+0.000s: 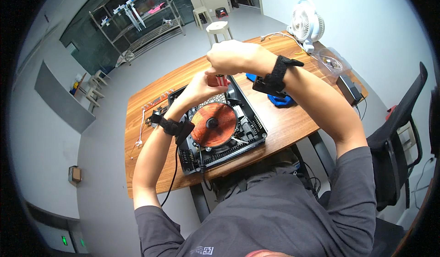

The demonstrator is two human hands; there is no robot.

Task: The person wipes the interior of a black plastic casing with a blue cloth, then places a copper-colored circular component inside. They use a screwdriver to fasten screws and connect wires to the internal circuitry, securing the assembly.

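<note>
An opened induction cooker with a black casing lies on the wooden table, its round copper coil facing up. Over its far part, my left hand is closed round a small red-and-white striped object, perhaps a small container. Just above that, my right hand is curled with its back towards me. Its fingertips meet the top of the striped object, and whatever they pinch is hidden. Both wrists wear black straps with small boxes.
Left of the casing lie an orange strip and white cables. To the right are blue cloth-like items, a clear plastic box, a black box and a white fan. A black chair stands at the right.
</note>
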